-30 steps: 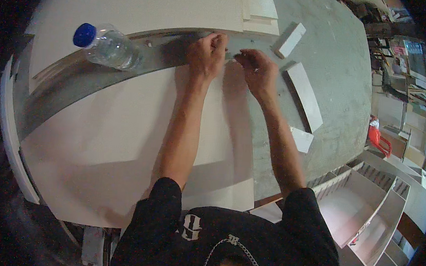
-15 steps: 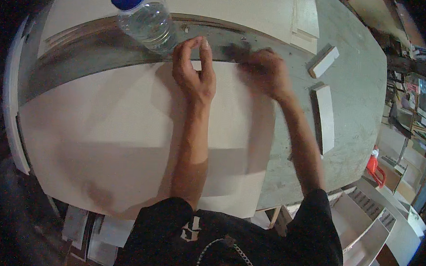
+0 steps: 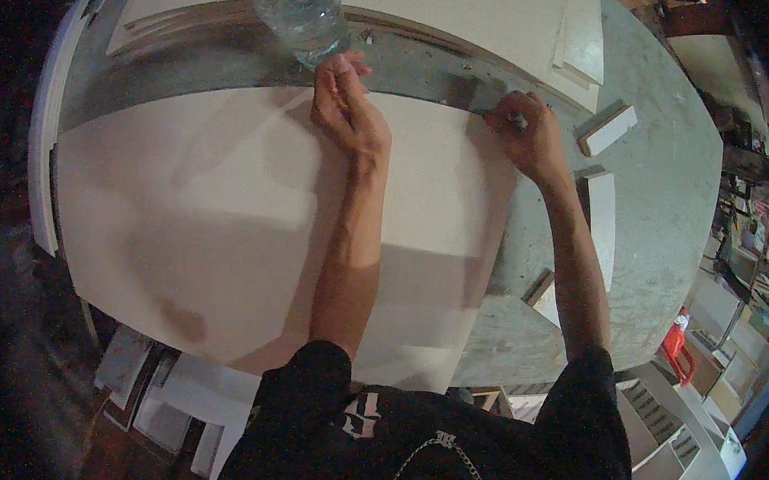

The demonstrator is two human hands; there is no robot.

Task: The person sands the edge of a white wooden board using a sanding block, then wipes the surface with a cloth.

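Observation:
A large pale flat panel [image 3: 231, 188] lies before me on the grey-green worktable. My left hand [image 3: 350, 108] rests over its far edge, thumb and fingers drawn together; whatever they hold, if anything, is hidden. Just beyond its fingertips stands a clear plastic bottle [image 3: 302, 18] with a blue cap, partly cut off by the top of the view. My right hand [image 3: 533, 137] is curled closed at the panel's far right corner. A small greyish bit shows among its fingers, too small to name.
Pale boards [image 3: 449, 4] are stacked across the far side of the table [image 3: 666, 185]. Right of the panel lie a short white strip [image 3: 610, 130], a longer white strip [image 3: 603, 221] and another piece [image 3: 545, 296] partly behind my right forearm. White box-like frames [image 3: 653, 419] stand below at right.
My left fingers have closed from a loose, open curl. My right hand, blurred before, has moved right to the panel's corner. The whole view has shifted slightly.

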